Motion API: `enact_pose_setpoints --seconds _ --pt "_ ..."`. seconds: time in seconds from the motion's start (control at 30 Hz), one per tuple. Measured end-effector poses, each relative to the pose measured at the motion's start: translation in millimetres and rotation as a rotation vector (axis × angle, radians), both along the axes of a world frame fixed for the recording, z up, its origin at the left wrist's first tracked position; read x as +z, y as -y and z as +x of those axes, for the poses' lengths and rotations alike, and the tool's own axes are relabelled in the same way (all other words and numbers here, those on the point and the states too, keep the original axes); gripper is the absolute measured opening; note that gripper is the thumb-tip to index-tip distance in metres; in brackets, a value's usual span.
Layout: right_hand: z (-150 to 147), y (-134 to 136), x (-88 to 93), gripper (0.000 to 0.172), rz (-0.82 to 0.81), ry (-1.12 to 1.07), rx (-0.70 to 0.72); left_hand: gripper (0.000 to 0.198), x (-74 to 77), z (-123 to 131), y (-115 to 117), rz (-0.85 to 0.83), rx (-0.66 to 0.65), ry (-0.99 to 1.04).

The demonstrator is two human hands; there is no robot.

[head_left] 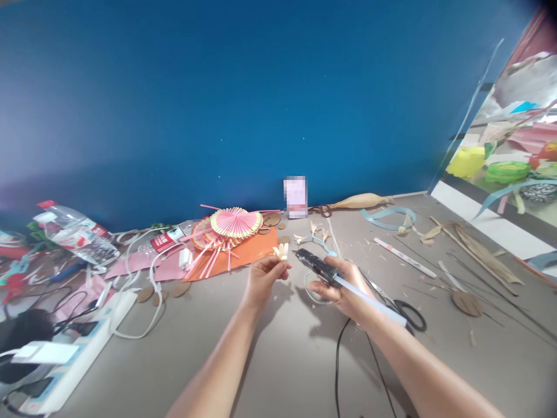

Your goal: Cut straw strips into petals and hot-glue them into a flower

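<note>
Between the thumb and fingers of my left hand (265,280) is a small cream flower (281,251), its petals pointing up. My right hand (346,284) is wrapped round a black hot glue gun (317,266), with a long translucent glue stick (372,301) sticking out of its back end. The gun's nozzle points left toward the flower, with a small gap between them. Behind the gun lies a pale blue band with small dried flowers (319,235) on it. A roll of tape (315,290) sits under my right hand, partly hidden, with black-handled scissors (409,313) beside my wrist.
Pink paper fans (237,223) lie on an orange sheet (261,247) at the back left. Plastic bottles (78,235) and a white power strip (82,354) with cables fill the left. A marker pen (404,257), dried husks (483,252) and a wooden disc (467,303) lie right. A blue wall (261,104) stands behind.
</note>
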State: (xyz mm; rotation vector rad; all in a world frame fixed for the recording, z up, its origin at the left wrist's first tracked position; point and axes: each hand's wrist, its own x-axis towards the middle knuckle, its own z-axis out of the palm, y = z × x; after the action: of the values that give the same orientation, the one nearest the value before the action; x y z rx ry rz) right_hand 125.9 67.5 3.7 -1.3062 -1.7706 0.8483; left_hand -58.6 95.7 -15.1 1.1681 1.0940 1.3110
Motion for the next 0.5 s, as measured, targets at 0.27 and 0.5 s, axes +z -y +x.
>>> enact_pose_setpoints --seconds 0.27,0.5 --pt "7.0 -2.4 4.1 0.033 0.007 0.064 -0.101 0.022 1.2 -5.4 -4.6 -0.100 0.036 0.205" --pt "3.4 0.5 -4.0 0.015 -0.181 0.303 0.071 0.021 -3.0 -9.5 -9.8 -0.100 0.062 0.269"
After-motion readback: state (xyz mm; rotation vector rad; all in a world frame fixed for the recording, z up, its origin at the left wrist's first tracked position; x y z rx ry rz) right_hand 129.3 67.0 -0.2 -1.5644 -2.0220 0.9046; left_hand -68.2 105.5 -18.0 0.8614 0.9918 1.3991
